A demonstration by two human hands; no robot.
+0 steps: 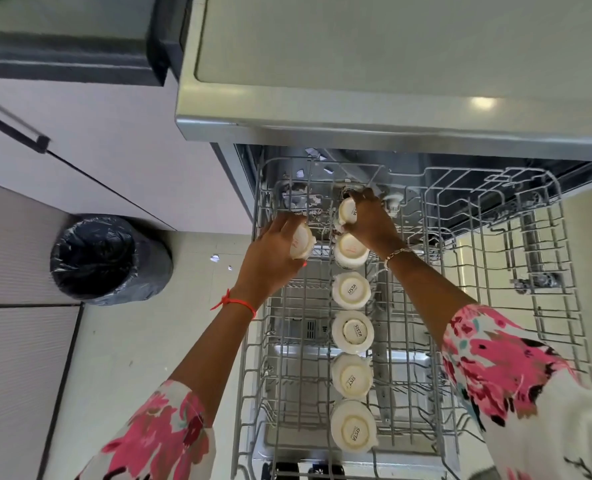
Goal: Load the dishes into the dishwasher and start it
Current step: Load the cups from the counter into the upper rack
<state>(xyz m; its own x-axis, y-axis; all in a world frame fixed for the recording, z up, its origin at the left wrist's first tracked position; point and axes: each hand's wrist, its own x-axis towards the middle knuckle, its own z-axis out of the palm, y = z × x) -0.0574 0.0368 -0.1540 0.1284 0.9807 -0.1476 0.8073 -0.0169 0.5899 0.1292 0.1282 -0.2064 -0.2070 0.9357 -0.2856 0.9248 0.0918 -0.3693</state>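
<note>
Fingers [278, 226] of left hand [272, 258] clamp one cup [303, 245], right hand [374, 225] another [346, 212], beside racked cups [351, 292]; bin [107, 259] left.

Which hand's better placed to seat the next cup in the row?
Right. The right hand holds its white ceramic cup in line with the upturned cup row, just beyond it. The left hand holds its white cup off to one side.

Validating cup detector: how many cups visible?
7. Five cups upside down in a row on the dishwasher rack; right hand grips a sixth cup at the row's far end; left hand holds a seventh cup beside it.
</note>
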